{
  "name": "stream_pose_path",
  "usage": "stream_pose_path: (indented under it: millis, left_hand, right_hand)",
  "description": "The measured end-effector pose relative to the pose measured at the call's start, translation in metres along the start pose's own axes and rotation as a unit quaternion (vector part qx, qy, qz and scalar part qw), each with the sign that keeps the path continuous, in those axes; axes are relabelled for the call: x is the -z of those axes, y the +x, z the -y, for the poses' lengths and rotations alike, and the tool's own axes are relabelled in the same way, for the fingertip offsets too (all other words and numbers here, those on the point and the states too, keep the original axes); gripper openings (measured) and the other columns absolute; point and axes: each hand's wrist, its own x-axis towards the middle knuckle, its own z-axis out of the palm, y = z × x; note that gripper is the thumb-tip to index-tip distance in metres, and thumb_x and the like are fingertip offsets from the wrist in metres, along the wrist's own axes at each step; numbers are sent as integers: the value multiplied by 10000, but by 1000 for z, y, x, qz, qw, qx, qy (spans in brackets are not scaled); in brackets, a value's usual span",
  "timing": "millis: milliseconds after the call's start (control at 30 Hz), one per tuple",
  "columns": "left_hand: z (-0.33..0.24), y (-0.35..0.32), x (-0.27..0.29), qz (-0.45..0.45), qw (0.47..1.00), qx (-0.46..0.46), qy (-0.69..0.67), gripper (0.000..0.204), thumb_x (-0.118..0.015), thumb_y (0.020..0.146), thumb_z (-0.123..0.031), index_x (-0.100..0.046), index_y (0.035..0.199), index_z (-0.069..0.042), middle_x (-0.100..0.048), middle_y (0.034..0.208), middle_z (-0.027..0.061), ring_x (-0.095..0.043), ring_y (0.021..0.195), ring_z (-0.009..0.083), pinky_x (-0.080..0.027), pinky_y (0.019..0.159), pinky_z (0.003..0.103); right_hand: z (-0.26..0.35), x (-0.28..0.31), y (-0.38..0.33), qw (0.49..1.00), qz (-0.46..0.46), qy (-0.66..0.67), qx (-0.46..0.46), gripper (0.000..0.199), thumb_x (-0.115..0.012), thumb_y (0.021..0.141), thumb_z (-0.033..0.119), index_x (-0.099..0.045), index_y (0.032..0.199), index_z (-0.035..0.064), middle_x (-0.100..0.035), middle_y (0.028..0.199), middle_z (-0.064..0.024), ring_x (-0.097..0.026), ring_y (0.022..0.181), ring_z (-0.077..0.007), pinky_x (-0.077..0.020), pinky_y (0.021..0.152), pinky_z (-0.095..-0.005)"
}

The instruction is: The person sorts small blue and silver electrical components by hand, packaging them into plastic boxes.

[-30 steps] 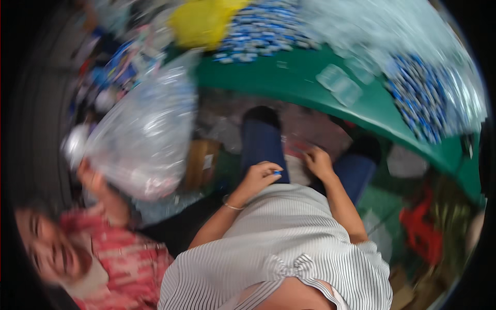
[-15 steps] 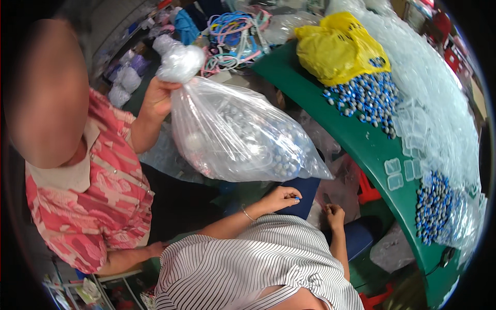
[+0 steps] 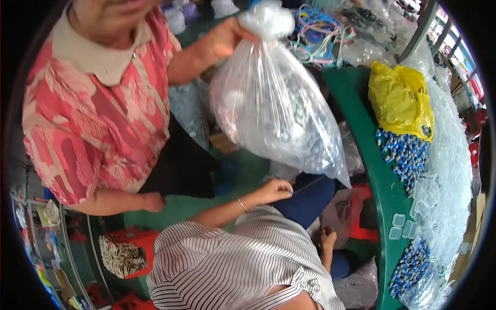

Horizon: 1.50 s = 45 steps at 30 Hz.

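Observation:
My left hand (image 3: 275,192), a bracelet at its wrist, is over my lap with its fingers closed on a small blue piece (image 3: 290,189). Lower and to the right, my right hand (image 3: 327,236) is curled beside my thigh; whatever it may hold is hidden. A co-worker in a red patterned shirt (image 3: 119,103) stands at the left. That person's hand (image 3: 227,40) grips the gathered neck of a big transparent plastic bag (image 3: 279,108), which hangs just above my left hand. Blue and grey small pieces show through its lower part.
A green table (image 3: 356,124) curves along the right. On it lie a yellow plastic bag (image 3: 400,101), piles of small blue-and-grey pieces (image 3: 405,155), several little transparent boxes (image 3: 398,220) and a heap of transparent plastic (image 3: 449,155). A red stool (image 3: 150,250) stands at lower left.
The view has swung left, showing more of the co-worker. The transparent bag now hangs more upright instead of slanting. My two hands stay near my lap.

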Motion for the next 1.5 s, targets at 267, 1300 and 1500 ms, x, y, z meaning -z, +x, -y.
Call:
stream_pose_path:
  millis: [267,1300,1500]
  left_hand:
    - [7,-6,6,-83,996,-13,-8,171,-680,863,-118,-666,991,-5,-653,848,14,-576,769,72,-476,696,229]
    - [-65,9,25,-179,963,-187,76,158,-671,822,-127,-659,927,-10,-632,757,41,-565,689,102,-473,651,267]
    - [-106,-60,50,-230,954,-156,113,179,-681,840,-120,-656,988,-21,-637,771,44,-561,677,95,-466,634,274]
  right_hand:
    - [-3,-1,1,1000,-3,-5,-23,217,-674,841,199,-698,933,3,-676,820,-179,-663,724,-265,-504,678,-358]
    - [-2,-14,25,994,47,-50,85,362,-593,882,314,-680,931,-35,-649,769,-226,-625,711,-381,-484,652,-425]
    - [20,-26,70,983,82,-74,145,357,-589,879,304,-678,941,-36,-648,790,-231,-623,732,-386,-483,666,-430]
